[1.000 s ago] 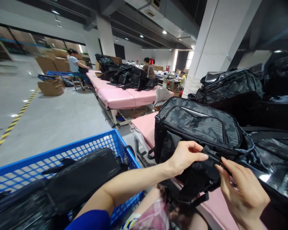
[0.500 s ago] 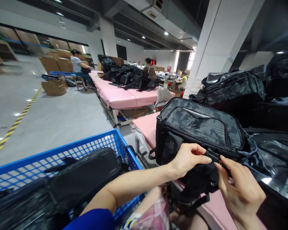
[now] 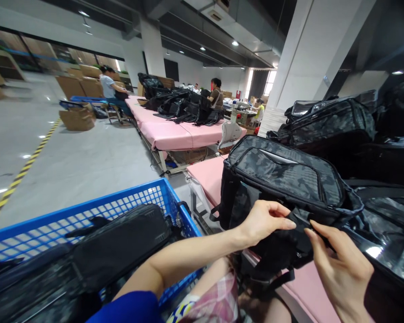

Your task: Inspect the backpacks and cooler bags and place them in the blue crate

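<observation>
A black and grey camouflage backpack (image 3: pixel 279 163) lies in front of me with its zipped, patterned panel facing up. At its near edge, my left hand (image 3: pixel 264 222) pinches a black strap (image 3: pixel 300 219) between thumb and fingers. My right hand (image 3: pixel 345 260) pinches the same dark webbing a little to the right, thumb against forefinger. The strap's exact ends are hard to make out against the black fabric. Below the hands, a loose strap end (image 3: pixel 283 280) hangs over the pink table edge.
To my left stands a blue plastic basket (image 3: pixel 168 188) holding black bags (image 3: pixel 121 237). More camouflage bags (image 3: pixel 330 121) are piled at right, by a white pillar (image 3: pixel 299 67). A pink table (image 3: pixel 168 139) with black bags stands ahead. Several people sit farther off.
The right fingertips have shifted slightly right, away from the left ones, and a bit more of the black strap shows between them. The view has tilted a little.
</observation>
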Tool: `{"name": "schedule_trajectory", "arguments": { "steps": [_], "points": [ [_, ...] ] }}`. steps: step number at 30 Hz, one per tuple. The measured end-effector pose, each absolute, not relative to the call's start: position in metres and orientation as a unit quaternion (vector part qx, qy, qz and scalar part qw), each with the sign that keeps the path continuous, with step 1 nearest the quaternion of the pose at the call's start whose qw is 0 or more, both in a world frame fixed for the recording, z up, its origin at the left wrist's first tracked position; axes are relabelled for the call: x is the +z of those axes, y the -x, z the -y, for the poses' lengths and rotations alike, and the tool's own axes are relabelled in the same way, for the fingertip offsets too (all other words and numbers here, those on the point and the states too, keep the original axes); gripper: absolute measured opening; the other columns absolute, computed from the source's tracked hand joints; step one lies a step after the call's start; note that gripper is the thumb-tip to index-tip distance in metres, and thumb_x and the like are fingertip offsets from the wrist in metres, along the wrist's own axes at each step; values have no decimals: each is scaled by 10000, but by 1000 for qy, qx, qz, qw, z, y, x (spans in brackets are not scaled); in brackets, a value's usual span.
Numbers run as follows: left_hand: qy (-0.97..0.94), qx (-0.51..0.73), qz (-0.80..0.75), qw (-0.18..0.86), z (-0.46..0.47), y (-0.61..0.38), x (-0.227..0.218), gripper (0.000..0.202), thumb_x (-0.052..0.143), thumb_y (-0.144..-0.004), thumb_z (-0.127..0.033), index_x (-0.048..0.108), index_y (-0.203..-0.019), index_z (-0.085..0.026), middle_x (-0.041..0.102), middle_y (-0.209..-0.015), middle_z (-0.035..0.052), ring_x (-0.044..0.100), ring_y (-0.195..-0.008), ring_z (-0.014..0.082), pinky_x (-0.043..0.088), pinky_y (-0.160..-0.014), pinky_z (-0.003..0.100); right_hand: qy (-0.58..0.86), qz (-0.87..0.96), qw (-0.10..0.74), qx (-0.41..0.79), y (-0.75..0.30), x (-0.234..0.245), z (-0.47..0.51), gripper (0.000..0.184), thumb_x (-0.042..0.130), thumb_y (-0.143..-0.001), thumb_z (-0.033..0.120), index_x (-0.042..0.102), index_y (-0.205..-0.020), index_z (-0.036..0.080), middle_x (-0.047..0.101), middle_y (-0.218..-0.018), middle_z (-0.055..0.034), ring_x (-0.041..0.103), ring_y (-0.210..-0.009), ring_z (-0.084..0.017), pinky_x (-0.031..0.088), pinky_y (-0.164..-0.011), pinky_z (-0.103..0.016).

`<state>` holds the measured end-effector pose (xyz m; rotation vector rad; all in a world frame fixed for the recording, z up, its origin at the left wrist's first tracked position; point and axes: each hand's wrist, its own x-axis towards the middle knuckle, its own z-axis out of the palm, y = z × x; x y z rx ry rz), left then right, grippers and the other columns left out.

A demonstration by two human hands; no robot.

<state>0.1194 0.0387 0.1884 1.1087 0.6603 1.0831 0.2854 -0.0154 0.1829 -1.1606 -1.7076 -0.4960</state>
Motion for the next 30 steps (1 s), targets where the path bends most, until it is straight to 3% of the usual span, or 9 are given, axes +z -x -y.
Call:
{"name": "schedule_trajectory", "arguments": {
  "steps": [2,7,11,15,19,22,25,27,30],
  "points": [
    [-503,477,-288,661,-39,-117,185,343,801,-517,-288,662,-765,-97,623,-700,11,525,-632,93,408,-639,230,506,682,508,-144,-290,181,16,172,625,-793,321,679,-911,208,692,-880,-37,637,-758,-165,482,-673,-267],
    [-527,512,-311,603,-41,-115,177,362,775,-567,-220,649,-893,-123,598,-693,-17,526,-624,81,423,-631,210,614,561,552,60,-292,177,12,412,680,-681,488,684,-948,174,687,-840,-50,599,-620,-152,461,-511,-247],
    [-610,531,-341,479,-38,-115,174,170,668,-732,-305,672,-768,-138,650,-730,26,563,-675,120,444,-667,234,580,531,565,250,-274,170,-3,399,739,-596,474,687,-816,146,644,-713,-39,561,-623,-141,458,-533,-242],
    [-695,543,-359,306,-37,-113,170,184,527,-842,-256,651,-737,-169,649,-739,33,572,-711,138,443,-734,254,533,483,582,379,-255,166,-13,364,764,-571,462,665,-696,134,534,-578,4,419,-510,-77,347,-445,-210],
    [-671,577,-366,289,-36,-110,167,190,479,-868,-222,618,-753,-163,659,-803,40,593,-761,138,440,-742,235,507,429,612,428,-243,165,-14,353,804,-534,410,630,-659,129,412,-520,49,312,-474,-37,251,-422,-183],
    [-652,597,-361,297,-34,-108,167,196,459,-877,-214,605,-761,-151,665,-849,50,598,-791,138,437,-747,232,501,433,616,427,-240,164,-15,356,799,-541,418,620,-666,137,413,-519,52,321,-466,-39,259,-425,-189],
    [-665,581,-375,284,-34,-107,168,203,446,-885,-214,585,-748,-157,639,-778,34,581,-738,132,434,-721,233,532,499,581,361,-246,162,-12,379,744,-592,494,643,-718,152,554,-606,2,465,-525,-94,364,-480,-226],
    [-677,572,-384,262,-35,-106,166,188,451,-886,-213,565,-744,-166,619,-758,27,573,-727,130,433,-715,234,573,576,533,235,-252,163,-6,422,695,-637,540,661,-827,165,646,-750,-39,571,-636,-151,428,-557,-258],
    [-702,559,-382,220,-36,-107,162,183,440,-898,-224,551,-763,-171,602,-762,33,573,-731,136,435,-709,237,592,663,453,-67,-260,168,7,432,611,-752,523,638,-1000,170,678,-878,-59,617,-710,-172,423,-587,-257]
  ]
}}
